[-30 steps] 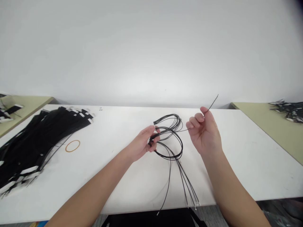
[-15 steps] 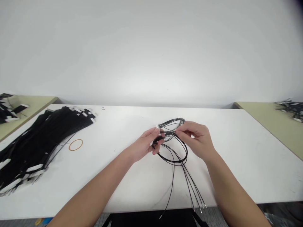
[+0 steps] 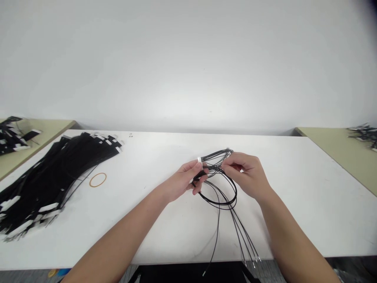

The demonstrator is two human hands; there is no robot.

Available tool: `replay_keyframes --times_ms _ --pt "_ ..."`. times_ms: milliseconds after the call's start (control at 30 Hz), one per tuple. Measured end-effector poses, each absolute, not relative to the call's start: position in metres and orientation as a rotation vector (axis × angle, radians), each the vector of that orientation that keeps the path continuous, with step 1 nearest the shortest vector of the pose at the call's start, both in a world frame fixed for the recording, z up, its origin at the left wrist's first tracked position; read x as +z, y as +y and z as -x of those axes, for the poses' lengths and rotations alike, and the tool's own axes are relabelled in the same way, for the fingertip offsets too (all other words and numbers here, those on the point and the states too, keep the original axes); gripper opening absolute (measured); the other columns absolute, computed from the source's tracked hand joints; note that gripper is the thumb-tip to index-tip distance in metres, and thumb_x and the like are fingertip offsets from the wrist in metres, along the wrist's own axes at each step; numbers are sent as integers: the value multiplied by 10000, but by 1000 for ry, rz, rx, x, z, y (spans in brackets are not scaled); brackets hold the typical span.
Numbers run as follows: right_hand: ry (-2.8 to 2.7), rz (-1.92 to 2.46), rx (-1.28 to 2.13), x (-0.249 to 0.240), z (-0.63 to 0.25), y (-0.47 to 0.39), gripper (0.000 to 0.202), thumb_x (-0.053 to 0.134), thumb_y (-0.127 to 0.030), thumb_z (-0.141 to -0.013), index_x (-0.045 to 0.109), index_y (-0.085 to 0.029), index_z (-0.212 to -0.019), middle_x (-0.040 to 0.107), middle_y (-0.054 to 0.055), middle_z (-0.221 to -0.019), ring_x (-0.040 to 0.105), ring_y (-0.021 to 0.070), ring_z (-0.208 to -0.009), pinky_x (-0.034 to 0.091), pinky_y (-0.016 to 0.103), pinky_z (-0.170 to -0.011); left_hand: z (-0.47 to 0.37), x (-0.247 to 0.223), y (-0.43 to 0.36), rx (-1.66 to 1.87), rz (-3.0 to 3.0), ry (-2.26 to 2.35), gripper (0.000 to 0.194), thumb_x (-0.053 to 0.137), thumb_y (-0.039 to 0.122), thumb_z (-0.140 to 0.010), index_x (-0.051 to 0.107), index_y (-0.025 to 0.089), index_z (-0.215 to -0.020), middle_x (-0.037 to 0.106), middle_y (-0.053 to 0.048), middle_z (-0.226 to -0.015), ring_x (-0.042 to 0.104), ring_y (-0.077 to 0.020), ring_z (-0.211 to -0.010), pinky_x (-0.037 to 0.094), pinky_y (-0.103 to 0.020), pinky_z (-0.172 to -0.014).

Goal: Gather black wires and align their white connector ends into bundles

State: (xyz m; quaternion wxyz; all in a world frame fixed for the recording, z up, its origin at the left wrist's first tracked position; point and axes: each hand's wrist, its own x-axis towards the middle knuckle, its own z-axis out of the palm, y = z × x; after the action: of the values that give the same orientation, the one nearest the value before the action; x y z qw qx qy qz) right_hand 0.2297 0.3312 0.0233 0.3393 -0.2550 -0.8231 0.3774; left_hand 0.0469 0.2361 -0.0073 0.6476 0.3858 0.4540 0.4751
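Note:
Above the white table, my left hand (image 3: pixel 190 177) is closed around a wire harness (image 3: pixel 235 192) of thin black wires, its thumb by a white connector (image 3: pixel 200 160). The wires curve in loops between both hands, and several loose ends with shiny metal tips hang toward the table's front edge. My right hand (image 3: pixel 246 173) pinches wires of the same harness between thumb and fingertips. Its fingers partly hide which wires are caught there.
A large pile of black wire bundles (image 3: pixel 55 177) with white ends covers the left of the white table (image 3: pixel 165 157). Near it lies an orange rubber band (image 3: pixel 97 180). More wire bundles lie on the yellowish side surfaces (image 3: pixel 332 151) at left and right.
The whole scene has shifted slightly right as the camera turned a little. Both hands keep their hold on the wire harness, with barely any movement between them.

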Motion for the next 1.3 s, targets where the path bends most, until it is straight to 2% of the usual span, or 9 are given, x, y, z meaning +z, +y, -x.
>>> replay_keyframes --times_ms 900,1300 --pt "-2178 794 1064 29 -231 329 143 542 -110 -741 586 -157 -614 528 -25 -604 401 73 -558 340 216 -515 -47 -11 236 1076 -904 1043 382 406 546 -870 497 178 -913 440 30 -734 444 -33 -463 337 -222 -564" --pt "-2145 928 1389 28 -233 331 158 526 -187 -763 565 -144 -616 426 -19 -569 341 79 -556 270 230 -510 -48 -13 236 1088 -944 1053 368 413 526 -876 515 175 -911 463 26 -747 455 -26 -464 361 -222 -573"
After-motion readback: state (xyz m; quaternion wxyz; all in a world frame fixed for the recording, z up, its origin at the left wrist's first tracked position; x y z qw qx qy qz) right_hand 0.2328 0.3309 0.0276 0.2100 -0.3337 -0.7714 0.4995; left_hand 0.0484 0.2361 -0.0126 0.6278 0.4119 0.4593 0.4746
